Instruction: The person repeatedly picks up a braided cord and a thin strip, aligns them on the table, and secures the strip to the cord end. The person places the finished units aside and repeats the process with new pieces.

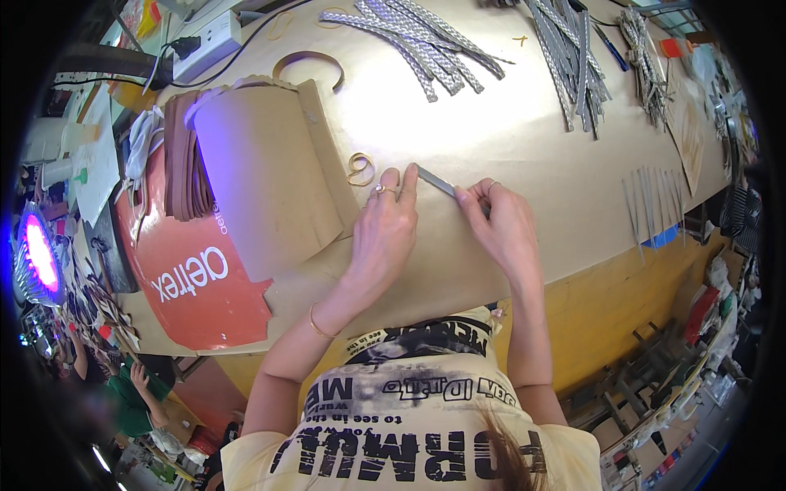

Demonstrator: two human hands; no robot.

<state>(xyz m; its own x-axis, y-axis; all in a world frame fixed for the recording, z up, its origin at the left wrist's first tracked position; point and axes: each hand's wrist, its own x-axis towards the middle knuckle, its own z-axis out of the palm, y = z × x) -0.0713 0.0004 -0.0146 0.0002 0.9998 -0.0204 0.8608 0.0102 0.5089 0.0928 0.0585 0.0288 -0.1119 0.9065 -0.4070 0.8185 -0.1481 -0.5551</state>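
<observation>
On the brown-paper-covered table, a short flat grey strip [435,181] slants between my two hands. My right hand [501,219] pinches its near right end between thumb and fingers. Its far left end meets the index fingertip of my left hand [386,222], whose fingers are stretched out on the paper. I cannot tell whether the left fingertip presses on the strip or only touches it. Rubber bands [360,168] lie just left of my left fingertips. Farther left stands a stack of brown sheet pieces [266,155], partly on a red printed sheet [192,286].
Silver braided strips [409,41] lie at the far side, with another bundle [573,65] to their right. A curved tan band [315,59] rests behind the stack. Thin metal-looking rods [651,200] lie at right. A white power strip [206,45] and black cable sit far left.
</observation>
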